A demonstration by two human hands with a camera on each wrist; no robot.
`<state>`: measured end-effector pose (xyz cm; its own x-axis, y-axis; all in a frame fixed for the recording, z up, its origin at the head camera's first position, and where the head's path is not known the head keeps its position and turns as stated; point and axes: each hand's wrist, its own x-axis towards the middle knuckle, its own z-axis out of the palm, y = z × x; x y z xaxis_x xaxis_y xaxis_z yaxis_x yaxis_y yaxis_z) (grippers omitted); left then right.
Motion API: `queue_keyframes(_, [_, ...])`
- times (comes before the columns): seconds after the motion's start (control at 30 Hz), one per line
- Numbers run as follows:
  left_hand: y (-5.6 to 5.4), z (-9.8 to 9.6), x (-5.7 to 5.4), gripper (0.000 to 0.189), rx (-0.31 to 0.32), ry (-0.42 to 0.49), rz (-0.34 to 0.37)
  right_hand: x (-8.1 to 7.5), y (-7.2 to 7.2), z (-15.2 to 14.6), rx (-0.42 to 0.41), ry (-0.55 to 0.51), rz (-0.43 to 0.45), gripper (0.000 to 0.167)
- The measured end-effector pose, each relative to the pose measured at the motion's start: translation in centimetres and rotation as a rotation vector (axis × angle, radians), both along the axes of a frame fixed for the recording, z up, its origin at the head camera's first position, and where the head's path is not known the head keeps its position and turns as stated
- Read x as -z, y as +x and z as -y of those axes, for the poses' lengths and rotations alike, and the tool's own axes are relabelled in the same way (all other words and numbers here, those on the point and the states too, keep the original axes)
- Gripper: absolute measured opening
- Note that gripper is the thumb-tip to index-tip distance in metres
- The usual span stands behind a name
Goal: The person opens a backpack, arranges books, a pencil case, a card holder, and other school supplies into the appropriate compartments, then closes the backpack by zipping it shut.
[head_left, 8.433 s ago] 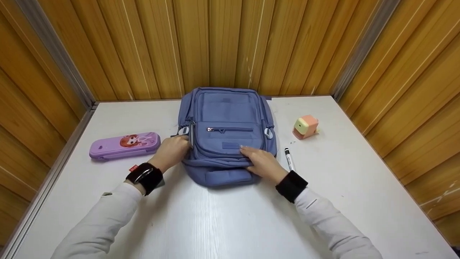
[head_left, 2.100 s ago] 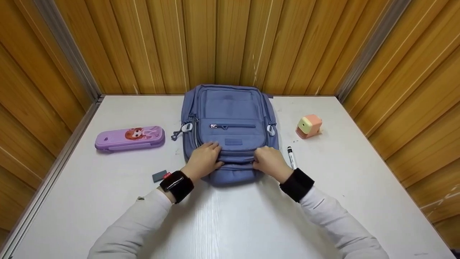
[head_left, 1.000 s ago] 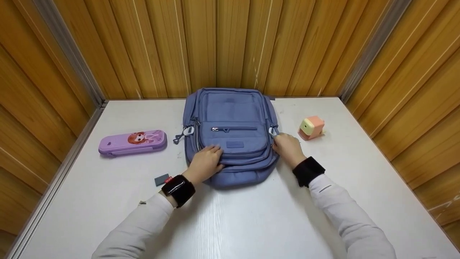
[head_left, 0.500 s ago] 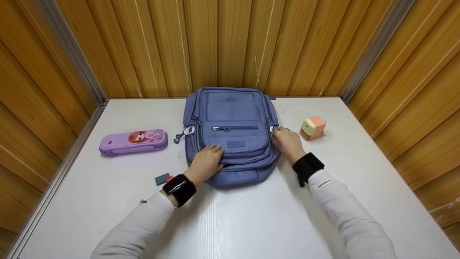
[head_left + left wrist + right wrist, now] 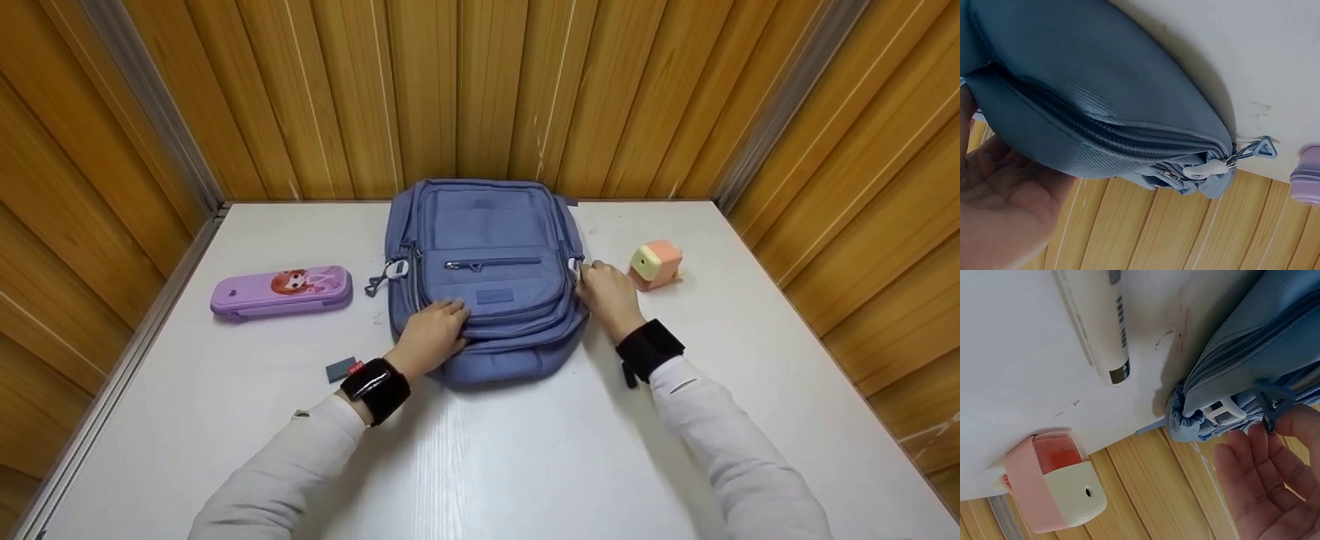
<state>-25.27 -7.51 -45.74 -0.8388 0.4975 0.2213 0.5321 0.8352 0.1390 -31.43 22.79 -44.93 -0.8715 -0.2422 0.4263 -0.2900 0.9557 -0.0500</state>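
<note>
A blue backpack (image 5: 487, 225) lies front up on the white table. My left hand (image 5: 429, 337) holds its lower front, fingers on top of the front panel; in the left wrist view the thumb is at the fabric's edge, close to a zipped seam (image 5: 1100, 132). At the bag's right side, my right hand (image 5: 609, 296) pinches a triangular zipper pull (image 5: 1273, 400) between thumb and fingers. Beside that pull is a white side buckle (image 5: 1223, 409). Another triangular pull (image 5: 373, 285) hangs loose by the left buckle (image 5: 397, 268).
A purple pencil case (image 5: 281, 292) lies left of the bag, and a small grey-blue rectangular piece (image 5: 341, 369) near the left wrist. A pink-and-yellow pencil sharpener (image 5: 656, 264) stands at right. The white marker (image 5: 1098, 320) lies near the right wrist. Wood-patterned walls (image 5: 480, 90) enclose the table.
My left hand has gone from the bag's left side to its lower front, uncovering the grey-blue piece. My right hand has moved from the lower front up along the right side.
</note>
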Motion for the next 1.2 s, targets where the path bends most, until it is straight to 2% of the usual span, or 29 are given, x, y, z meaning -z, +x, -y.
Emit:
queue_keyframes(0.2, [0.1,0.3,0.4,0.044,0.003,0.002,-0.025,0.8,0.5,0.1,-0.020,0.032,0.000,0.013])
queue_keyframes(0.4, [-0.2,0.2,0.5,0.041,0.000,0.004,-0.056,0.4,-0.5,0.7,0.017,0.029,-0.034,0.012])
queue_keyframes(0.53, [-0.2,0.0,0.6,0.041,-0.019,-0.003,-0.057,0.5,-0.8,0.8,0.023,0.029,0.004,0.012])
queue_keyframes(0.7, [-0.2,0.2,0.5,0.043,-0.009,0.005,-0.028,0.5,-0.4,0.2,-0.018,0.017,0.060,0.012])
queue_keyframes(0.87, [-0.2,0.2,0.6,0.043,-0.001,-0.001,-0.034,0.2,-0.5,0.0,-0.031,0.004,0.094,0.013])
queue_keyframes(0.97, [0.0,0.2,0.8,0.043,0.004,-0.010,-0.064,0.2,-0.7,-0.1,-0.033,-0.020,0.114,0.013])
queue_keyframes(1.2, [-0.1,-0.2,0.8,0.036,0.042,-0.029,-0.184,0.3,-1.0,0.0,-0.024,-0.041,0.122,0.012])
